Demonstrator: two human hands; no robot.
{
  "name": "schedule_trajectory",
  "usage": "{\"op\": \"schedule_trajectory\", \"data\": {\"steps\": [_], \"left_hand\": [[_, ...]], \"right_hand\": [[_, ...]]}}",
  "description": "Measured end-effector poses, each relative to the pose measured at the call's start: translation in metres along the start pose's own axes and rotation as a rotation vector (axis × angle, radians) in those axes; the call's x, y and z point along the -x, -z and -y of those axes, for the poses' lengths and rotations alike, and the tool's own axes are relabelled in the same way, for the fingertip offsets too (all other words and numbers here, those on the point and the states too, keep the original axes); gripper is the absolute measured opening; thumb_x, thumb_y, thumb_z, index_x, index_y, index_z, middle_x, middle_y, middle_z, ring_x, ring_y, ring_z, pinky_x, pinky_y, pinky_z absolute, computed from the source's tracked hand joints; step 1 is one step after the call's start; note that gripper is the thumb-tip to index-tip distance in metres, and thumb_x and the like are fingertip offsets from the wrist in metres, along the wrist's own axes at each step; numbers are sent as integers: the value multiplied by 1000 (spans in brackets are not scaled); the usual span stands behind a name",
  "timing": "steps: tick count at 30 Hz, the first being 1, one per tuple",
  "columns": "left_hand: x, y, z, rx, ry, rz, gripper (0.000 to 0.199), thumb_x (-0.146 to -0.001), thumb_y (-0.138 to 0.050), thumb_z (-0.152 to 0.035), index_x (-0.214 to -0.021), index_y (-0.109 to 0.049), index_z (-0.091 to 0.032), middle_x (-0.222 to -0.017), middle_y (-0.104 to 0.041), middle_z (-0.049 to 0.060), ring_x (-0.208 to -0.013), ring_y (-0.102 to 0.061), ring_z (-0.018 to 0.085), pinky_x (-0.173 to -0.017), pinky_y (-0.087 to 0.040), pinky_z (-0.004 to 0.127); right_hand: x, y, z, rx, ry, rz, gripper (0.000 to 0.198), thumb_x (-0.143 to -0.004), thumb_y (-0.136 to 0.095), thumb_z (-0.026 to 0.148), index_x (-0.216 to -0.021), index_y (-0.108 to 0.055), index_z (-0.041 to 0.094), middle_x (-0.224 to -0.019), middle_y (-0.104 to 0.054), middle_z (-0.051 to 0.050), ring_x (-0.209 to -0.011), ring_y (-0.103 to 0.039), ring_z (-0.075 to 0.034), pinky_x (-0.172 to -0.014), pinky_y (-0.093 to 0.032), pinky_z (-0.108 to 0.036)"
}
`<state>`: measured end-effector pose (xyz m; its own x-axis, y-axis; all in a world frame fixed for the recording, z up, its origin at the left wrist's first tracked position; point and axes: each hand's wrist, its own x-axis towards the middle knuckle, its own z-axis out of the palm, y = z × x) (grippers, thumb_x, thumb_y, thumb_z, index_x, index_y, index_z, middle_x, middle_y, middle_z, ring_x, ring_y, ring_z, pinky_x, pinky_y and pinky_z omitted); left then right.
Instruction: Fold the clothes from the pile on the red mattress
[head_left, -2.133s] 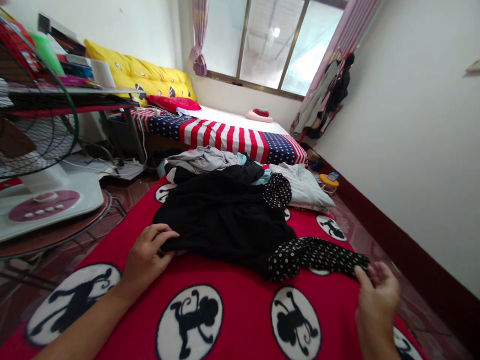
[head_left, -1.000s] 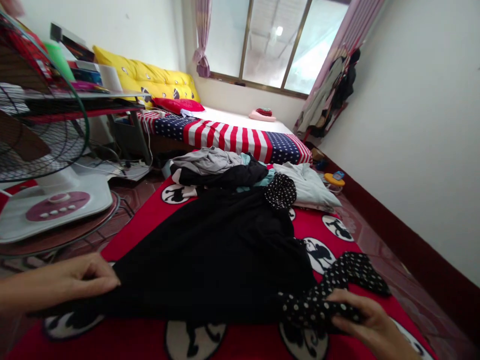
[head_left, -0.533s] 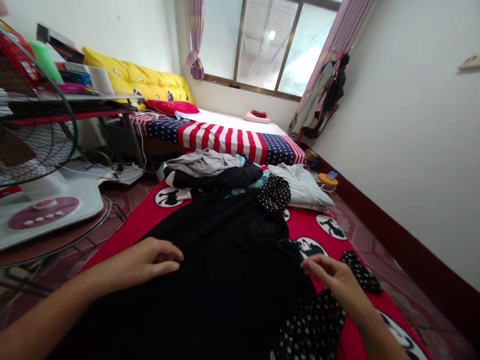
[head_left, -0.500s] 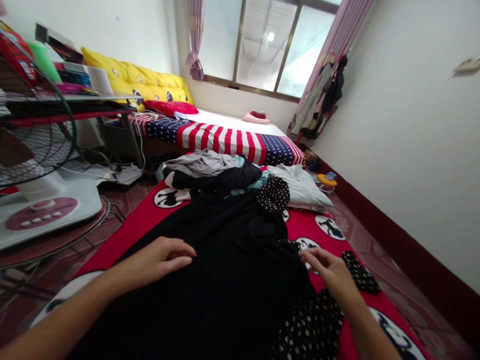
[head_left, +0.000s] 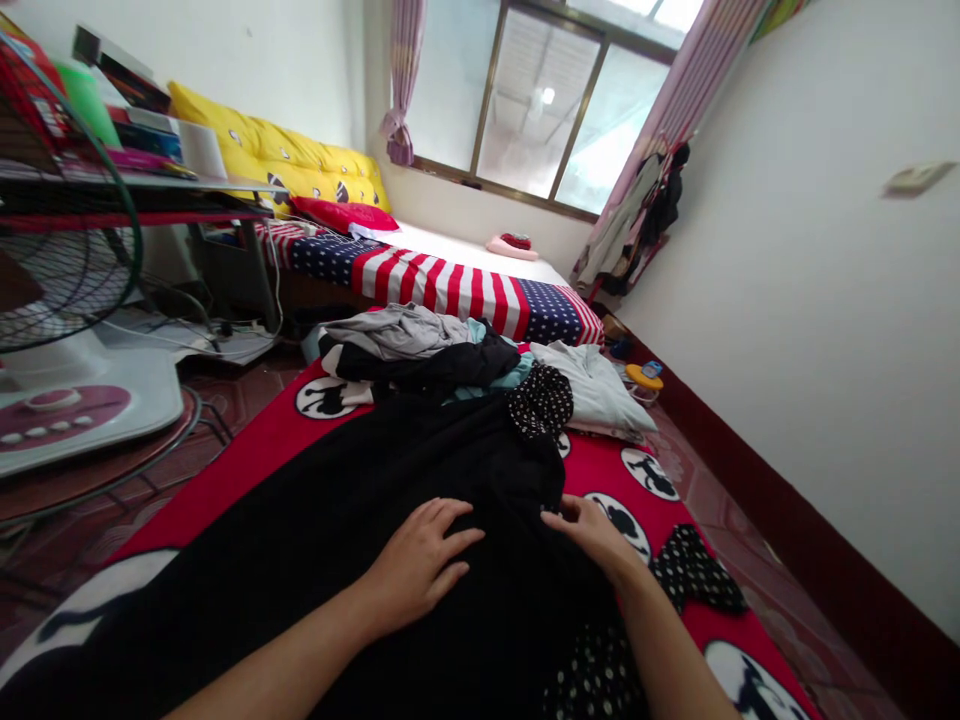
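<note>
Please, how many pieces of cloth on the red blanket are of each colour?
Black: 2, the garment under the left hand and right hand, and one in the pile
Grey: 1
Pale: 1
Total: 4

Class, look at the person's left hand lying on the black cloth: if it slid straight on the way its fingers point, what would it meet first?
The left hand points up and right across the black garment. It would probably first meet the right hand, which rests close ahead on the same cloth, though depth is unclear.

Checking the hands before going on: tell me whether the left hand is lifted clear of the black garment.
No: the left hand lies palm down, fingers spread, flat on the black garment spread over the red blanket.
</note>
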<state>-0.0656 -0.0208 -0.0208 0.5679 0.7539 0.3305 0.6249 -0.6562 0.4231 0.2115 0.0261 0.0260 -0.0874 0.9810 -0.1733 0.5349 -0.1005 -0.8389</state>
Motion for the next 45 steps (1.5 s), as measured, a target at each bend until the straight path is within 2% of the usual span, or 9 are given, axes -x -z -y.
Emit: {"op": "schedule_trajectory", "data": {"steps": [7,11,14,20,24,31,34,38,45], "left_hand": [[1,0,-1,-39,-1,20,46,-87,-55,-24,-132,-51,-31,-142,-45,7,-130,-41,28,-112,-31,53],[0,2,-4,-46,-3,55,45,-89,-52,-25,-133,-50,-33,-143,-44,6,-132,-41,27,-112,-32,51],[-1,3,-6,-58,-15,78,46,-90,-51,-26,-135,-48,-35,-144,-44,5,-132,-41,27,-110,-34,51],[-1,7,-6,-67,-71,136,49,-91,-51,-28,-138,-43,-39,-151,-38,1,-137,-36,29,-111,-29,56],[3,12,-9,-10,-53,188,51,-88,-54,-26,-137,-45,-37,-152,-37,2,-140,-32,29,-113,-26,56],[2,35,8,405,18,105,27,-86,-58,-22,-110,-68,-26,-117,-68,4,-113,-61,21,-101,-45,37],[-14,65,36,495,187,-166,24,-89,-52,-25,-106,-69,-22,-94,-73,3,-87,-68,16,-79,-53,28],[-43,99,94,447,413,-520,37,-83,-52,-25,-119,-60,-18,-108,-70,8,-103,-64,22,-89,-51,36],[-64,98,155,427,452,-270,66,-64,-53,-12,-130,-50,-14,-120,-65,13,-113,-61,25,-95,-49,41]], "right_hand": [[8,17,18,-54,21,-118,23,-62,-62,33,-77,-69,17,-75,-70,-3,-74,-64,-22,-70,-50,-32],[4,82,4,175,-40,-566,18,-60,-59,28,-75,-62,19,-70,-62,-4,-78,-60,-27,-78,-46,-41],[7,91,2,538,98,-886,23,-66,-54,22,-88,-63,20,-91,-63,-11,-93,-58,-31,-88,-42,-47],[2,-19,28,471,546,-401,37,-88,-47,31,-123,-54,20,-126,-59,-11,-119,-53,-26,-104,-38,-44],[-18,-66,18,650,415,-193,56,-90,-48,44,-141,-41,22,-149,-40,-12,-139,-32,-31,-110,-21,-61],[-41,-59,-15,849,244,-391,44,-96,-36,34,-135,-51,20,-146,-46,-7,-133,-41,-27,-111,-24,-54],[-40,-60,-17,814,276,-426,40,-95,-38,33,-129,-57,22,-142,-50,-6,-130,-45,-26,-110,-27,-53],[-41,-62,-18,763,312,-475,36,-94,-43,33,-123,-61,22,-138,-54,-6,-127,-48,-26,-108,-30,-53],[-43,-62,-22,690,352,-503,32,-91,-48,33,-117,-65,22,-134,-58,-6,-125,-51,-27,-106,-33,-52]]}}
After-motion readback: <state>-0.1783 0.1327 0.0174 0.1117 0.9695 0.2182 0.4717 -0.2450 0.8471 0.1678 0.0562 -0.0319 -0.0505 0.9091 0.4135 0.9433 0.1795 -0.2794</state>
